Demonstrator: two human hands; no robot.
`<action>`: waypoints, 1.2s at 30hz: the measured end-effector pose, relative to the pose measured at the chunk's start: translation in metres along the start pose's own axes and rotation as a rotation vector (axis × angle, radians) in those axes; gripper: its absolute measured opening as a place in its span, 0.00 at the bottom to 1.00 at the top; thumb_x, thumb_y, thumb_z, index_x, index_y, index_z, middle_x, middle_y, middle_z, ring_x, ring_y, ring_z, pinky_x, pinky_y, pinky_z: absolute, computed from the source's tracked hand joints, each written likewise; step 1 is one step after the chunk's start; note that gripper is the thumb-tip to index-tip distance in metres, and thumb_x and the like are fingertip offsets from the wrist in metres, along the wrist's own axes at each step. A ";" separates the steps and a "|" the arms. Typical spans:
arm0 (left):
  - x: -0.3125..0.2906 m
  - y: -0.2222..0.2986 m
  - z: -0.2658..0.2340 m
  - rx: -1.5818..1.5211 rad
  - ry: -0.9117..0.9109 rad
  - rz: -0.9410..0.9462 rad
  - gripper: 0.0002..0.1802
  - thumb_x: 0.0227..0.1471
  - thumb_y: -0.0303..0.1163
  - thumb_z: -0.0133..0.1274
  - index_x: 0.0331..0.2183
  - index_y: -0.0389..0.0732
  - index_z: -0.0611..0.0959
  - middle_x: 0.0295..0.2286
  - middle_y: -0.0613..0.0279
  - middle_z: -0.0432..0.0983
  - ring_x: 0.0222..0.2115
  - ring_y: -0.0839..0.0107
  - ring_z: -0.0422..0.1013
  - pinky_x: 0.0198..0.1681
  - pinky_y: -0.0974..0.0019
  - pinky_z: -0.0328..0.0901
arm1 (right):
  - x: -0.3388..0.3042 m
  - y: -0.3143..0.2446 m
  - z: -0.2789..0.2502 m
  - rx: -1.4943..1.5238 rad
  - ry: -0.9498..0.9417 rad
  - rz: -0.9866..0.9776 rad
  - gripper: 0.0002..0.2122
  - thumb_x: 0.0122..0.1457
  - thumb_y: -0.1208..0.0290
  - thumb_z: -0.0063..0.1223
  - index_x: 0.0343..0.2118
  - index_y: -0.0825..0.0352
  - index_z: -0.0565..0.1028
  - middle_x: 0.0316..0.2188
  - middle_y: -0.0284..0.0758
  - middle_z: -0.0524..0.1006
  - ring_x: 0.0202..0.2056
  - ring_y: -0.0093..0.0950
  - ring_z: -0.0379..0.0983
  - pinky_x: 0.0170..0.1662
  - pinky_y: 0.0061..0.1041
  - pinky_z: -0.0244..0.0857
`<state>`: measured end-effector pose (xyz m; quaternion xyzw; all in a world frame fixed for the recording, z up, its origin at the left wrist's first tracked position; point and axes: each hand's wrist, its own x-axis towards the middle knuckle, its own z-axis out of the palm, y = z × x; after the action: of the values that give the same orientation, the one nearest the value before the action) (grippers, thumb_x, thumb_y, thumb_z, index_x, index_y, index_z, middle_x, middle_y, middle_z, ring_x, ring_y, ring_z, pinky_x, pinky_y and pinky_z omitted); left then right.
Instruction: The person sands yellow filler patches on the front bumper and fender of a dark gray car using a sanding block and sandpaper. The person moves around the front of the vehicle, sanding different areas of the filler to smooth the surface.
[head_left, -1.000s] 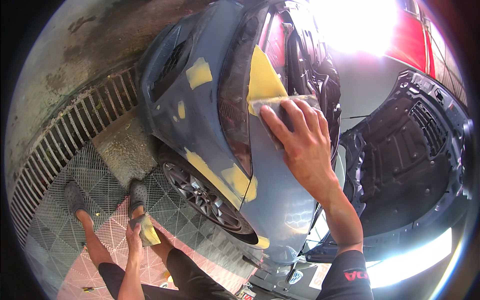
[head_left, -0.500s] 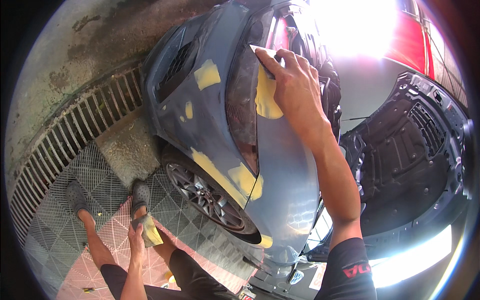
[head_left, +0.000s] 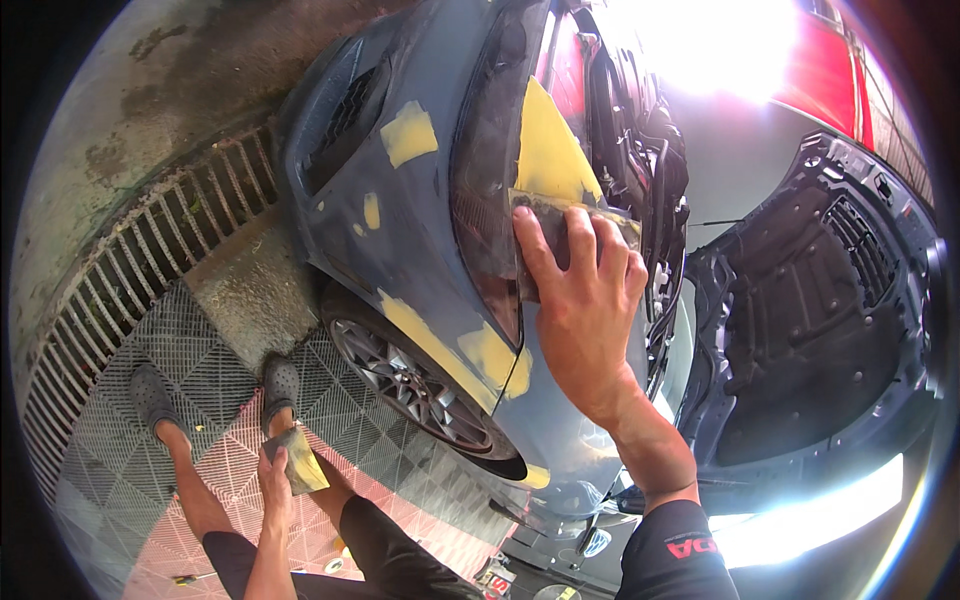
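Metal grate [head_left: 140, 265], rusty, curves along far L, next to stained concrete. Dk grey clog [head_left: 153, 398] on L foot, on slatted floor tiles [head_left: 90, 510], grey + pinkish-red. L hand [head_left: 275, 482] low in view, clamped on yellow-smeared sheet [head_left: 307, 470]: thumb on its face, other fingers mostly hidden, can't tell exact placement. Sheet held in the air btwn the lower legs, apart from car. 2nd clog [head_left: 280, 392] just above it in view. White ring-shaped item [head_left: 333, 565] on floor nr dk shorts [head_left: 400, 545].

Then wheel [head_left: 405, 380], multi-spoke, dk tyre. Blue-grey car body [head_left: 400, 235] above it w/ yellow patches: squarish patch [head_left: 408, 135] on bumper, small spots below that, long strip [head_left: 435, 345] along wheel arch, another across panel seam. Dusty dk headlight [head_left: 480, 215] to the R of those.

R hand [head_left: 585, 270] clamped on flat grey pad [head_left: 548, 215], fingers spread apart over its top face. Pad lies on fender [head_left: 560, 430], at near edge of big yellow patch [head_left: 550, 150], btwn headlight & open engine bay [head_left: 660, 190].

Far R: raised hood [head_left: 810, 310], dk underside showing; red sheet [head_left: 815, 70] above, by v. bright light.
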<state>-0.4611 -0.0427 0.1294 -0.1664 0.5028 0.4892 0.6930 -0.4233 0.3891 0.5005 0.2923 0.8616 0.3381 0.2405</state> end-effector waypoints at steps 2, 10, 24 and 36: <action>-0.001 0.000 0.001 -0.005 0.002 -0.009 0.28 0.71 0.43 0.57 0.63 0.37 0.75 0.53 0.57 0.79 0.52 0.67 0.74 0.61 0.61 0.66 | -0.011 -0.004 0.002 -0.010 -0.023 -0.002 0.36 0.59 0.83 0.58 0.71 0.45 0.75 0.63 0.42 0.71 0.65 0.46 0.67 0.61 0.52 0.61; -0.004 0.008 0.000 0.002 -0.031 -0.032 0.27 0.72 0.42 0.56 0.64 0.36 0.75 0.52 0.58 0.80 0.52 0.67 0.75 0.60 0.62 0.67 | -0.035 -0.005 0.003 -0.066 -0.057 -0.049 0.33 0.62 0.73 0.61 0.72 0.49 0.72 0.64 0.42 0.72 0.66 0.47 0.66 0.61 0.57 0.60; -0.145 0.237 0.185 -0.877 -0.648 -0.442 0.23 0.76 0.40 0.49 0.62 0.36 0.80 0.54 0.54 0.83 0.54 0.61 0.81 0.62 0.54 0.74 | -0.088 -0.040 -0.141 1.309 -0.019 -0.580 0.48 0.44 0.67 0.71 0.75 0.48 0.70 0.71 0.47 0.66 0.72 0.52 0.65 0.75 0.58 0.63; -0.217 0.363 0.146 -0.563 -0.154 0.120 0.15 0.73 0.35 0.53 0.55 0.39 0.82 0.43 0.59 0.88 0.39 0.68 0.86 0.45 0.63 0.83 | -0.067 0.110 -0.096 0.580 -0.017 -0.285 0.42 0.51 0.79 0.71 0.71 0.39 0.75 0.72 0.32 0.71 0.74 0.43 0.64 0.77 0.63 0.50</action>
<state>-0.6930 0.1209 0.4752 -0.2846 0.3021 0.6607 0.6255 -0.3964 0.3680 0.6578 0.2277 0.9524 0.0388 0.1991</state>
